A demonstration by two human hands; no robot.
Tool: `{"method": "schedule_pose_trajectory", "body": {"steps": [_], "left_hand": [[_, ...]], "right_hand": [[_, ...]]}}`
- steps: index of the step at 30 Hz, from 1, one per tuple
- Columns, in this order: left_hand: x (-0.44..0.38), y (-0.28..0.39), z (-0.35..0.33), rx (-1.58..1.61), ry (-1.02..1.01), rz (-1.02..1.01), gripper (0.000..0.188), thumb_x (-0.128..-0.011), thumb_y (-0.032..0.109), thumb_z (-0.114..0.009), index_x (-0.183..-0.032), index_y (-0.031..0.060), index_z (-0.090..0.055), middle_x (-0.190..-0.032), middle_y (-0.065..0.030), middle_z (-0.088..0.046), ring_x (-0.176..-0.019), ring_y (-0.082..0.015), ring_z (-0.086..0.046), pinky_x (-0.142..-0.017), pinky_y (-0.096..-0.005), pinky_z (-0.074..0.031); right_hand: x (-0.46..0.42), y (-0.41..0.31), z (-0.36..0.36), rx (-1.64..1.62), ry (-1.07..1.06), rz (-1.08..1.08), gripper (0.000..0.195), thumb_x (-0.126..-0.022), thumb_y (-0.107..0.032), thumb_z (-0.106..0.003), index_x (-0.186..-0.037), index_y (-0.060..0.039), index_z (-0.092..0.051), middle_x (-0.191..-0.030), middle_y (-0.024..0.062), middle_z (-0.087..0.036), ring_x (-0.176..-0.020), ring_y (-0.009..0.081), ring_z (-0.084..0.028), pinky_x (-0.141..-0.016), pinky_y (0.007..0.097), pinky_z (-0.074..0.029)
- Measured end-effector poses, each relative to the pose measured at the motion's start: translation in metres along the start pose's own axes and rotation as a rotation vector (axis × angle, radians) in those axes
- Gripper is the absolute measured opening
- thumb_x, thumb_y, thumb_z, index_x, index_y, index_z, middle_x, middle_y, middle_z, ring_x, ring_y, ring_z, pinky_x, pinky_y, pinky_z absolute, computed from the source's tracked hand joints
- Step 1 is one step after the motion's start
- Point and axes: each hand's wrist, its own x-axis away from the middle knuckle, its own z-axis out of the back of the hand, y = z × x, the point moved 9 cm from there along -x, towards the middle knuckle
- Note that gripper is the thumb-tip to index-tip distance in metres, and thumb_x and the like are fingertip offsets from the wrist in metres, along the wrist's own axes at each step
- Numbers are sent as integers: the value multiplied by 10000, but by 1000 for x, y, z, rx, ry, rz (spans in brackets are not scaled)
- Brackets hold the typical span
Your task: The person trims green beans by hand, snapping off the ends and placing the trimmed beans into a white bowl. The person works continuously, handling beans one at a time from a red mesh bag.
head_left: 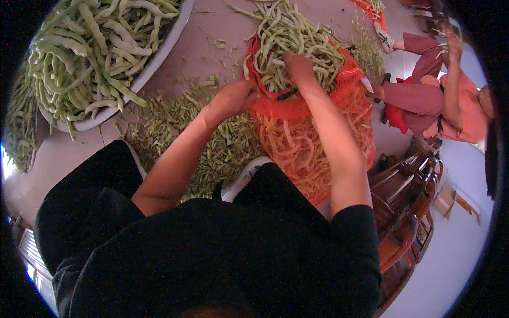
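A red mesh bag (pixel 314 159) full of long green beans (pixel 294 31) stands open-mouthed in front of me, with beans heaped over its top. My left hand (pixel 234 97) is curled at the near left rim of the bag and appears to pinch the mesh; its fingertips are partly hidden. Inside the mouth, my right hand (pixel 300 69) touches the beans with bent fingers. Whether it grips one cannot be seen. Below my left forearm, many snapped bean ends and pieces (pixel 226 139) cover the floor between my shoes.
A large pale-rimmed basin (pixel 161 59) heaped with green beans (pixel 95 55) stands at the upper left. More beans (pixel 22 115) lie beyond it. To the right sits another person (pixel 429 87), hands raised. Dark wooden chairs (pixel 401 198) stand at the lower right.
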Motion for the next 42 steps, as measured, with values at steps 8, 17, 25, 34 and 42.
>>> {"method": "schedule_pose_trajectory", "body": {"steps": [8, 17, 25, 34, 42], "left_hand": [[-6, -5, -2, -57, -42, 61, 257, -810, 261, -552, -922, 35, -597, -879, -205, -618, -839, -383, -593, -730, -457, -465], [-9, 16, 17, 111, 44, 48, 307, -872, 261, -525, -1103, 62, -554, -970, -165, -639, -882, -308, -621, -776, -399, -484], [-10, 82, 54, 508, 364, -44, 265, -851, 127, -586, -1084, 9, -546, -809, -103, -643, -794, -223, -632, -714, -317, -496], [-9, 79, 34, 976, 62, 69, 232, -838, 115, -639, -1035, 0, -592, -832, -37, -621, -734, -128, -586, -691, -258, -489], [-6, 72, 35, 723, 61, 37, 182, -851, 153, -618, -1001, 49, -626, -767, -51, -626, -683, -120, -580, -662, -273, -487]], "right_hand": [[14, 29, 0, 38, 29, -58, 138, -756, -162, -577, -859, -108, -652, -803, 157, -647, -765, 336, -634, -637, 449, -491], [72, 174, 134, -889, 345, -646, 393, -787, -412, -669, -845, -30, -595, -632, 64, -593, -482, 99, -441, -454, 259, -362], [64, 59, 140, -1498, -60, -380, 272, -825, -325, -643, -873, -62, -592, -704, 14, -598, -437, 22, -380, -380, 178, -271], [54, 29, 127, -1560, -194, -296, 329, -810, -333, -652, -885, -14, -623, -612, -37, -530, -474, 39, -433, -412, 195, -298], [53, 23, 124, -1682, -211, -388, 296, -788, -325, -670, -818, -33, -630, -586, -27, -548, -437, 48, -451, -367, 198, -308]]}}
